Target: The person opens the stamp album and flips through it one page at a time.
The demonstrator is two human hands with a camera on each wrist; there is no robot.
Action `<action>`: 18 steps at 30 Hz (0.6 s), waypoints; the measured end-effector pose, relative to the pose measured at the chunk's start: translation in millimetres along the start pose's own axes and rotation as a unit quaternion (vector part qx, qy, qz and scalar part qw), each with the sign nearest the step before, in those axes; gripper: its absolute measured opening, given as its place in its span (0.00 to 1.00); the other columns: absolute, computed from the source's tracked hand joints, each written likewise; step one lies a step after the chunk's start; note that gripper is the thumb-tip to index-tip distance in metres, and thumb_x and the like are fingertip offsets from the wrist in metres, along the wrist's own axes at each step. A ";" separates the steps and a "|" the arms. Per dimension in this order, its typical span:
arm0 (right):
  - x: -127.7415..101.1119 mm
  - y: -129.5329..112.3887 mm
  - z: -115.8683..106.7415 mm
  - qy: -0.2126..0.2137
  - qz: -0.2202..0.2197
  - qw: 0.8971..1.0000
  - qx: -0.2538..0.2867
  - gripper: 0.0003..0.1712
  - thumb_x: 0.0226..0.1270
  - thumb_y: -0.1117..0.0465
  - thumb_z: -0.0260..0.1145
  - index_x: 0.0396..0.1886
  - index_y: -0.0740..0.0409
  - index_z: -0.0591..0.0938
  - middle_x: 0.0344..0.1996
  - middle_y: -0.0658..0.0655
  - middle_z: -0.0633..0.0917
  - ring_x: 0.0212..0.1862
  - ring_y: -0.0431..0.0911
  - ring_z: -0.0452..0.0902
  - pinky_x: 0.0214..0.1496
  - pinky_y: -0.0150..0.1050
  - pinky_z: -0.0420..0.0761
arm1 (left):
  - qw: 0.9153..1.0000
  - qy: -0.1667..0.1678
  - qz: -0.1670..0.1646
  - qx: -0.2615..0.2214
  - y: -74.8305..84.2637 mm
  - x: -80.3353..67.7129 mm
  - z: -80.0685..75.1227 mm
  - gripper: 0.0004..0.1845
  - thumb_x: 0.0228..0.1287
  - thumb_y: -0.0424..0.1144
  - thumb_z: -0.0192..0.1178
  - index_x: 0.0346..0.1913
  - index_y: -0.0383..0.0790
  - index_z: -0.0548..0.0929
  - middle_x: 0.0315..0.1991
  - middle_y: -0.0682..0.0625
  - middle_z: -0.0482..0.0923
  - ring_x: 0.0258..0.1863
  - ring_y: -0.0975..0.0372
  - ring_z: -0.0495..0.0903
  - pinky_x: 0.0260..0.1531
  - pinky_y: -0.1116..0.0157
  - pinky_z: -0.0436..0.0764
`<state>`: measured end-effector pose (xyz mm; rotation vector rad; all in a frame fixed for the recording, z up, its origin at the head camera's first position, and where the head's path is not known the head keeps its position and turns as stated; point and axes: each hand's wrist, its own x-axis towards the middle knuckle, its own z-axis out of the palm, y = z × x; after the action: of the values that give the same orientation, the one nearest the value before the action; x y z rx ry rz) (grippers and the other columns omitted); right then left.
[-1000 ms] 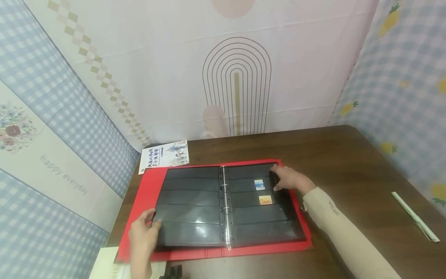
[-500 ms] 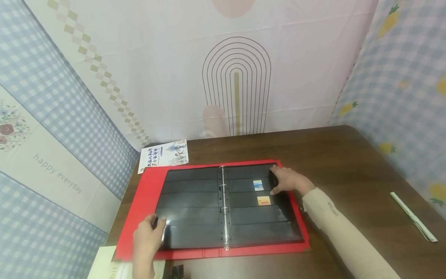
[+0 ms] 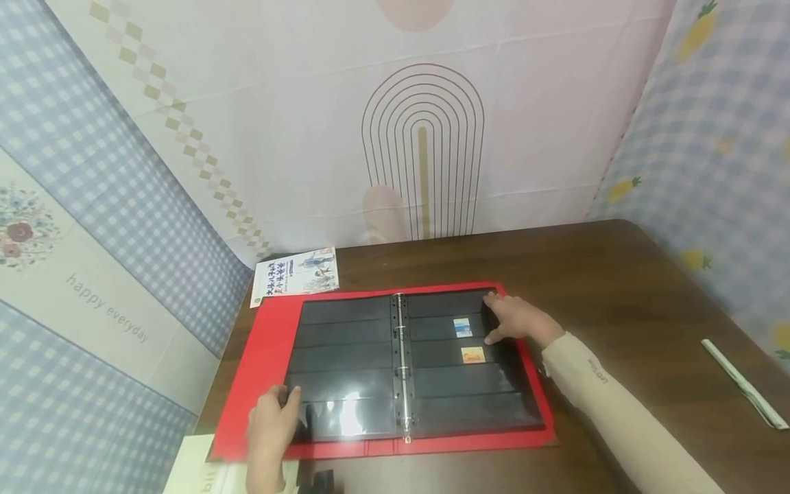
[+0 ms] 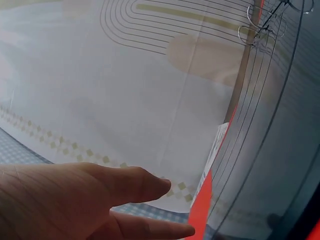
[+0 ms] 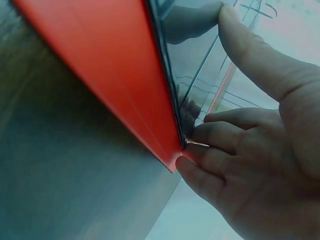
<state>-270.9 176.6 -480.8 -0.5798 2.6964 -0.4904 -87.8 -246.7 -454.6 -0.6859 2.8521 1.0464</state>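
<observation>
On the counter [image 3: 574, 274], near its front edge, lies a red ring album [image 3: 265, 336], open at two dark pocket pages. The right page [image 3: 469, 384] carries a blue stamp [image 3: 462, 328] and, one row nearer, an orange stamp [image 3: 473, 355]; no stamp shows on the left page [image 3: 345, 357].

The left hand [image 3: 270, 422] is at the left page's outer edge, its grip spread, thumb and finger apart. The right hand [image 3: 521, 321] is at the right page's outer edge, its grip likewise spread, thumb resting on the page.

Change noted: over the past second the left hand has shifted slightly inward, the page edge with it. I judge the left page is being adjusted while the right one is steadied; both stamps keep their places.

Farther out: a printed booklet [image 3: 296, 274] by the far left corner, a pale book [image 3: 191, 466] at the near left, a thin strip [image 3: 743, 383] well off right.
</observation>
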 end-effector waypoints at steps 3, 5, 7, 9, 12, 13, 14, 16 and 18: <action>-2.6 -4.0 -1.0 0.004 -0.020 1.000 -0.013 0.51 0.55 0.56 0.80 0.71 0.77 0.66 0.70 0.78 0.66 0.71 0.70 0.62 0.70 0.63 0.64 | 1.000 -0.004 -0.015 0.013 1.7 0.3 0.3 0.28 0.74 0.45 0.54 0.63 0.22 0.73 0.59 0.25 0.75 0.56 0.31 0.75 0.50 0.31 0.73; -4.6 -5.9 -1.6 0.005 -0.028 0.999 -0.018 0.50 0.56 0.56 0.80 0.70 0.78 0.66 0.69 0.78 0.67 0.71 0.70 0.62 0.70 0.63 0.64 | 1.000 -0.008 -0.021 0.018 3.2 0.1 1.1 0.29 0.74 0.46 0.53 0.64 0.22 0.73 0.59 0.25 0.75 0.56 0.30 0.75 0.50 0.31 0.72; -6.1 -6.5 -1.3 0.002 -0.028 0.999 -0.017 0.49 0.57 0.57 0.79 0.71 0.77 0.66 0.69 0.77 0.67 0.71 0.70 0.62 0.71 0.62 0.64 | 0.999 -0.010 -0.022 0.025 4.4 -0.4 2.1 0.29 0.74 0.46 0.53 0.65 0.23 0.72 0.60 0.25 0.74 0.57 0.30 0.74 0.50 0.30 0.71; -7.2 -6.2 -0.8 -0.001 -0.020 1.000 -0.010 0.49 0.59 0.56 0.78 0.72 0.76 0.65 0.71 0.77 0.65 0.72 0.69 0.60 0.71 0.63 0.63 | 0.999 -0.012 -0.022 0.029 4.8 -1.0 3.9 0.30 0.74 0.47 0.53 0.65 0.23 0.71 0.61 0.25 0.73 0.58 0.29 0.73 0.50 0.30 0.69; -8.7 -4.4 0.3 -0.002 -0.012 1.000 -0.001 0.49 0.60 0.56 0.77 0.73 0.75 0.64 0.72 0.76 0.63 0.74 0.69 0.57 0.72 0.63 0.60 | 0.999 -0.012 -0.014 0.033 6.7 -2.7 7.3 0.31 0.73 0.47 0.54 0.66 0.22 0.70 0.63 0.25 0.71 0.59 0.28 0.71 0.51 0.28 0.67; -8.9 -3.8 0.8 -0.002 -0.012 1.000 -0.001 0.49 0.60 0.56 0.77 0.73 0.75 0.64 0.72 0.76 0.62 0.74 0.69 0.56 0.73 0.64 0.59 | 0.999 -0.011 -0.011 0.035 7.5 -3.4 8.6 0.32 0.73 0.48 0.54 0.66 0.22 0.70 0.63 0.25 0.71 0.59 0.28 0.71 0.51 0.28 0.66; -9.0 -3.1 1.4 -0.001 -0.013 1.000 -0.003 0.49 0.60 0.56 0.77 0.73 0.76 0.64 0.72 0.77 0.62 0.74 0.70 0.56 0.73 0.64 0.59 | 0.999 -0.012 -0.009 0.036 8.5 -4.2 9.9 0.32 0.73 0.47 0.55 0.67 0.22 0.69 0.64 0.24 0.70 0.60 0.28 0.70 0.52 0.27 0.66; -9.0 -2.2 2.6 0.002 -0.015 1.000 -0.004 0.49 0.60 0.55 0.77 0.72 0.76 0.64 0.72 0.77 0.62 0.74 0.70 0.56 0.73 0.64 0.58 | 0.999 -0.012 0.004 0.037 11.6 -5.9 12.4 0.34 0.72 0.47 0.57 0.68 0.22 0.67 0.65 0.24 0.68 0.62 0.28 0.69 0.53 0.26 0.65; -9.1 -1.7 3.7 0.005 -0.015 1.000 -0.004 0.49 0.59 0.55 0.78 0.72 0.76 0.65 0.72 0.78 0.62 0.74 0.70 0.56 0.73 0.64 0.58 | 0.999 -0.016 0.021 0.033 15.8 -7.9 15.6 0.36 0.71 0.46 0.59 0.71 0.22 0.64 0.67 0.24 0.65 0.64 0.29 0.66 0.56 0.26 0.64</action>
<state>-261.1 178.3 -481.1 -0.6213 2.7040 -0.4927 -89.1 -223.2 -455.7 -0.6024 2.8718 0.9546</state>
